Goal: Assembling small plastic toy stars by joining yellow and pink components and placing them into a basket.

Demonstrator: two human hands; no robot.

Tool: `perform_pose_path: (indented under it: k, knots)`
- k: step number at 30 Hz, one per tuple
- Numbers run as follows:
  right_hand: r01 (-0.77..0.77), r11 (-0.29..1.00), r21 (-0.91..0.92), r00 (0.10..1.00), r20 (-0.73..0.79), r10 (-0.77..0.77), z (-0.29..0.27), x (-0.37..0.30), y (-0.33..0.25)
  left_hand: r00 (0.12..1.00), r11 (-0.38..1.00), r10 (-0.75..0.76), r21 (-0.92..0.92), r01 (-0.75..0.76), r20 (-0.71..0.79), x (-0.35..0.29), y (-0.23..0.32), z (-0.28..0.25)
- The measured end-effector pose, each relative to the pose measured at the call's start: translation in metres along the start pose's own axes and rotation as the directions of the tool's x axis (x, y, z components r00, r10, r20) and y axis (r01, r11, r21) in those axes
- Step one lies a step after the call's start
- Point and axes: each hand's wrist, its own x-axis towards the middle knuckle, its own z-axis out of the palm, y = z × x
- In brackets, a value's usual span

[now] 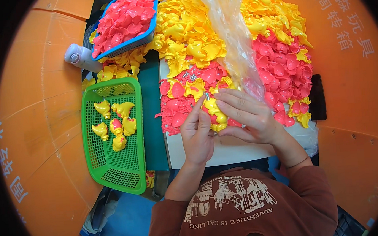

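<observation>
A yellow plastic toy figure (217,116) with a pink-red belly is held upright over the near edge of the white work board (225,149). From its top sticks a small metal pin (207,96). My right hand (254,118) grips it from the right, fingers over its upper part and thumb low. On its left side, my left hand (199,137) presses with index finger and thumb. Just beyond my hands lie loose pink shell pieces (179,119), yellow shell halves (194,88) and several small metal parts (189,77). My palms hide part of the toy's lower end.
A green basket (139,121) at left holds several finished-looking yellow toys (116,126). Behind it stand a white bottle (81,55) and a blue basket (126,44) of pink pieces. Clear plastic film (231,37) divides large yellow piles (183,27). Orange panels (341,65) flank both sides.
</observation>
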Motion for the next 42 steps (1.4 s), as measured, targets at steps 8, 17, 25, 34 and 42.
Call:
perform_pose_path:
  k: [8, 17, 25, 34, 42]
  knots:
    - [0.004, 1.0, 0.0, 1.0, -0.024, -0.004, 0.005, -0.001, 0.0, 1.0, 1.0, -0.015, -0.009, 0.015, -0.013, -0.002, 0.0, 0.001]
    - [-0.007, 1.0, 0.001, 1.0, -0.025, 0.007, 0.0, -0.001, -0.003, 0.999, 0.999, -0.034, -0.01, 0.034, -0.012, -0.001, 0.002, 0.002]
    - [-0.023, 0.998, -0.064, 0.999, -0.043, 0.02, 0.006, -0.002, -0.011, 0.999, 0.998, 0.038, 0.051, -0.037, -0.015, -0.006, -0.002, -0.002]
    - [-0.054, 0.996, 0.065, 0.997, -0.059, 0.058, 0.005, -0.002, -0.007, 0.988, 0.992, 0.119, 0.032, -0.123, 0.1, -0.003, -0.002, -0.005]
    - [-0.388, 0.366, 0.846, 0.793, 0.105, 0.6, 0.011, -0.003, -0.003, 0.934, 0.964, 0.207, 0.103, -0.245, 0.292, -0.002, -0.005, -0.01]
